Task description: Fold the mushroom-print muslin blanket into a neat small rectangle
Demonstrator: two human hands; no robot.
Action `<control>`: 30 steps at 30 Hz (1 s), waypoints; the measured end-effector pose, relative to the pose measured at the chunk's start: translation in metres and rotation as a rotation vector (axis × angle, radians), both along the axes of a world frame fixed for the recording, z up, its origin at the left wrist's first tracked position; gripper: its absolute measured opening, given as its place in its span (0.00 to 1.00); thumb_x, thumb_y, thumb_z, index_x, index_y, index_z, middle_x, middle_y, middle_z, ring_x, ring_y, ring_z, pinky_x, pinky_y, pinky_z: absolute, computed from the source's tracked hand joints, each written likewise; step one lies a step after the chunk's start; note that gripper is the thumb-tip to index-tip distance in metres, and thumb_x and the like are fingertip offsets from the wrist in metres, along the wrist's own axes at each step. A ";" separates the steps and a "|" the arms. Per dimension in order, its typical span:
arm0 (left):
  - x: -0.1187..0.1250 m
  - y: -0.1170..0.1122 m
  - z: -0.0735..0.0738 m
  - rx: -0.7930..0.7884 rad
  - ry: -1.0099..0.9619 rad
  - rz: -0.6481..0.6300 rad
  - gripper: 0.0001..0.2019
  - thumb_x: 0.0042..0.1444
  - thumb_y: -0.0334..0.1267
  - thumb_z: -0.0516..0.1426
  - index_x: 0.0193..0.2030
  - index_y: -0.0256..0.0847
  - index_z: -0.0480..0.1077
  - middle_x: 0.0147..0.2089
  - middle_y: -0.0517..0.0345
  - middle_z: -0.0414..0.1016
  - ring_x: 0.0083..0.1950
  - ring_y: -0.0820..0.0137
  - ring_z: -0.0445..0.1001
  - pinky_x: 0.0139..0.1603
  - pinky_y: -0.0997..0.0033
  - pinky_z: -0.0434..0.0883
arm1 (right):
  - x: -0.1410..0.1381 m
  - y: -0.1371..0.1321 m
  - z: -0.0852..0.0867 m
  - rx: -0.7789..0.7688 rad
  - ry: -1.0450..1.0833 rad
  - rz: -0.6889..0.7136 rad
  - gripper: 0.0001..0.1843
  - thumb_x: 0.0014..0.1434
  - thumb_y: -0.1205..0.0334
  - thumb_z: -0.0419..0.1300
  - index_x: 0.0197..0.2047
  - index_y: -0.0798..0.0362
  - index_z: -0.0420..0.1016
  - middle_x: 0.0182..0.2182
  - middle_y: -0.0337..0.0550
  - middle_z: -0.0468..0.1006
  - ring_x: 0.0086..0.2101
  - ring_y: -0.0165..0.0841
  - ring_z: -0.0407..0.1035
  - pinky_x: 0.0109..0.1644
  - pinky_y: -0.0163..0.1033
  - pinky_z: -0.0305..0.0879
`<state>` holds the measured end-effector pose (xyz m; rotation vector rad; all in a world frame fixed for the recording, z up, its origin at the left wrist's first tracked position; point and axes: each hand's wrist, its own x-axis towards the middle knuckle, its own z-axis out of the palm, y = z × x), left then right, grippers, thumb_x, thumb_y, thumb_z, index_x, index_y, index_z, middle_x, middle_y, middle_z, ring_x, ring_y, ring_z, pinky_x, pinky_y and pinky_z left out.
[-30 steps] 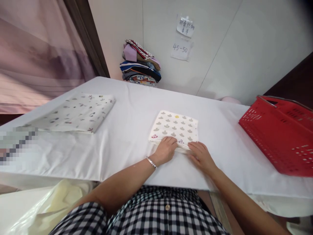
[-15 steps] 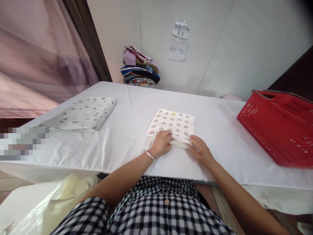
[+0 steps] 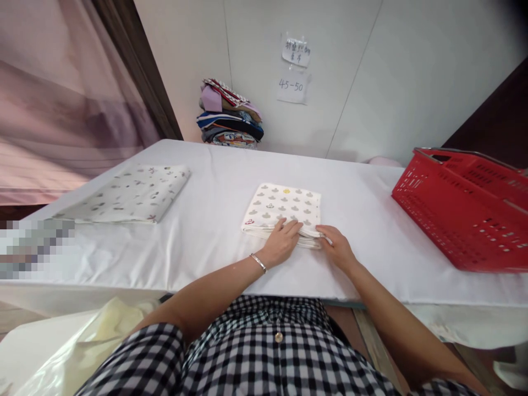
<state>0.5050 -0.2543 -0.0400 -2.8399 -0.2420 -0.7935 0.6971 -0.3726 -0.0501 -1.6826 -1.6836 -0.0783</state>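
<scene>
A white folded cloth [image 3: 280, 202] with rows of small grey prints lies on the table in front of me, its layered edge towards my body. My left hand [image 3: 284, 242], with a silver bracelet at the wrist, rests on the front edge of this cloth with its fingers stretched over the top layer. At the front right corner, my right hand [image 3: 337, 247] pinches the edge of the layers between thumb and fingers. Further left lies a second white cloth [image 3: 127, 195] with scattered grey-green and reddish prints, folded flat and touched by neither hand.
A white-covered table [image 3: 214, 242] spans the view. On its right stands a red perforated basket [image 3: 457, 214]. Against the wall behind is a stack of folded textiles [image 3: 231, 115], below two paper signs [image 3: 292, 85]. A pale chair [image 3: 41, 341] with yellowish plastic stands front left.
My left hand has slid right along the front edge of the cloth, closer to my right hand, its fingers now straighter. My right hand stays at the corner. The whole view has shifted slightly.
</scene>
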 end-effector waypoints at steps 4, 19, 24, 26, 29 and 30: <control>0.019 -0.010 -0.001 -0.007 -0.001 0.002 0.13 0.61 0.27 0.45 0.40 0.34 0.71 0.60 0.49 0.63 0.62 0.61 0.58 0.63 0.52 0.53 | -0.001 -0.001 0.003 0.001 -0.039 0.019 0.17 0.60 0.63 0.50 0.51 0.50 0.70 0.48 0.47 0.73 0.50 0.37 0.65 0.55 0.50 0.64; 0.017 -0.010 -0.007 -0.275 -0.100 -0.047 0.08 0.49 0.27 0.54 0.36 0.38 0.71 0.57 0.51 0.66 0.64 0.61 0.55 0.64 0.53 0.52 | -0.006 -0.006 0.005 -0.134 -0.310 0.037 0.19 0.64 0.63 0.45 0.55 0.51 0.67 0.52 0.45 0.71 0.55 0.39 0.61 0.54 0.50 0.62; 0.019 -0.014 -0.007 -0.163 -0.096 -0.049 0.10 0.57 0.26 0.49 0.36 0.37 0.71 0.53 0.52 0.69 0.62 0.64 0.58 0.63 0.53 0.53 | -0.019 -0.014 0.009 -0.183 -0.445 0.047 0.24 0.61 0.59 0.49 0.60 0.57 0.61 0.58 0.52 0.64 0.59 0.44 0.53 0.58 0.53 0.55; 0.019 -0.015 -0.006 -0.152 -0.077 -0.049 0.10 0.59 0.28 0.49 0.36 0.37 0.71 0.50 0.51 0.70 0.57 0.65 0.63 0.62 0.54 0.55 | -0.022 -0.014 0.007 -0.183 -0.470 0.030 0.26 0.61 0.58 0.50 0.61 0.57 0.58 0.58 0.53 0.64 0.60 0.44 0.53 0.59 0.54 0.52; 0.017 -0.016 -0.004 -0.144 -0.027 -0.053 0.10 0.61 0.32 0.48 0.36 0.36 0.70 0.47 0.50 0.71 0.49 0.67 0.68 0.55 0.59 0.62 | -0.024 -0.011 0.003 -0.173 -0.485 0.005 0.26 0.62 0.59 0.50 0.62 0.57 0.57 0.56 0.53 0.66 0.58 0.43 0.55 0.59 0.53 0.52; 0.016 -0.016 -0.003 -0.138 -0.015 -0.059 0.10 0.62 0.32 0.48 0.36 0.35 0.70 0.46 0.50 0.71 0.48 0.67 0.68 0.53 0.61 0.64 | -0.024 -0.010 0.001 -0.167 -0.491 0.003 0.25 0.62 0.59 0.50 0.61 0.57 0.58 0.56 0.53 0.66 0.58 0.43 0.55 0.59 0.52 0.52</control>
